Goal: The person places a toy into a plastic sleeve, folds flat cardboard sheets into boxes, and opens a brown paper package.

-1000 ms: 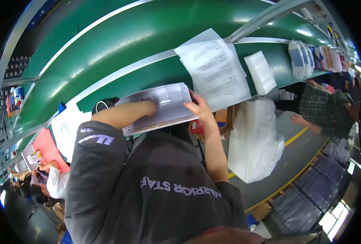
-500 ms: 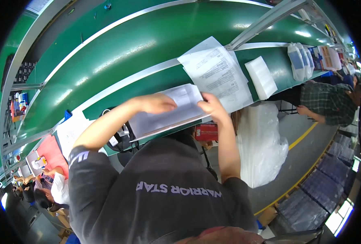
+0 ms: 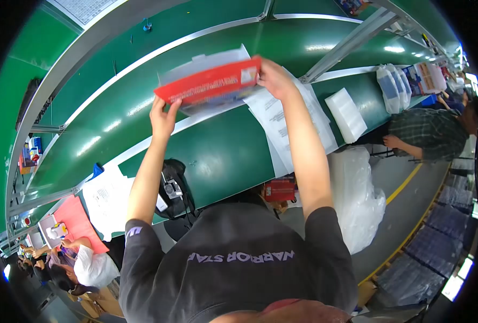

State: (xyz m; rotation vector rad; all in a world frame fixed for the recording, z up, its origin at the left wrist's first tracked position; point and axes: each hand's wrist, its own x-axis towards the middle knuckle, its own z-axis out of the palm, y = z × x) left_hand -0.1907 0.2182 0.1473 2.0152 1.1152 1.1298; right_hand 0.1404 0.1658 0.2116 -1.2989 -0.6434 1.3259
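A red printed cardboard box is raised above the far side of the green bench, tilted so its printed side faces me. Its pale flap stands up along the far edge; the inside is hidden. My left hand grips the box's lower left corner, thumb on the printed face. At the right end, my right hand is closed around the edge. Printed paper sheets lie below the right forearm. A black bag with small white items on it rests near my left elbow.
White foam sheets and clear plastic packs lie to the right. A metal post rises behind the papers. Plastic wrap hangs at the bench's right front. Co-workers sit at both sides, one in a checked shirt.
The box has gone from the bench near me up and away, turning from its pale open inside to its red side. Both hands have moved outward with it, the left now at its corner.
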